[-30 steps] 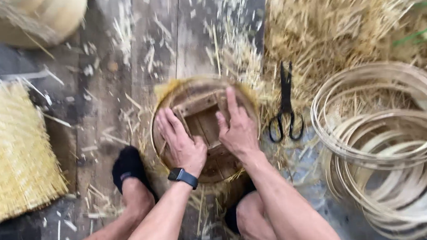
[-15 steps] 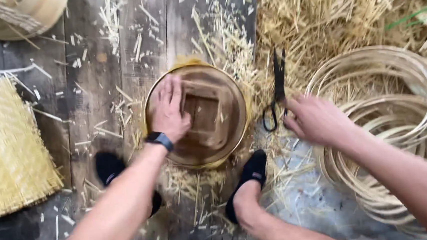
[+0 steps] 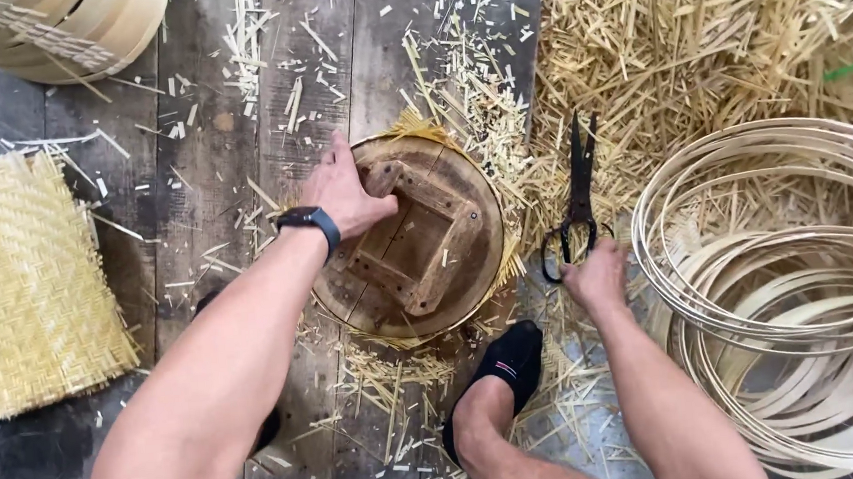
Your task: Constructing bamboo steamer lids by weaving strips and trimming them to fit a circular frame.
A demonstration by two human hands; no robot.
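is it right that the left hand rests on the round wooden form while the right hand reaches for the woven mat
Not quite. In the head view the left hand does rest on the round wooden form, but the right hand is at the handles of the black scissors, not the woven mat, which lies far left.

1 round wooden mould [image 3: 417, 240] w/ 1 square frame on top. 1 pr black scissors [image 3: 573, 209]. 1 woven mat [image 3: 20, 288], 1 bamboo drum [image 3: 62, 35] (partly out of view). 1 stack of bamboo hoops [image 3: 789, 274], too many to count. 2 hands: left hand [image 3: 343, 190], right hand [image 3: 594, 278]. 1 wristwatch [image 3: 310, 223]. 1 black sock [image 3: 501, 369] in full view.
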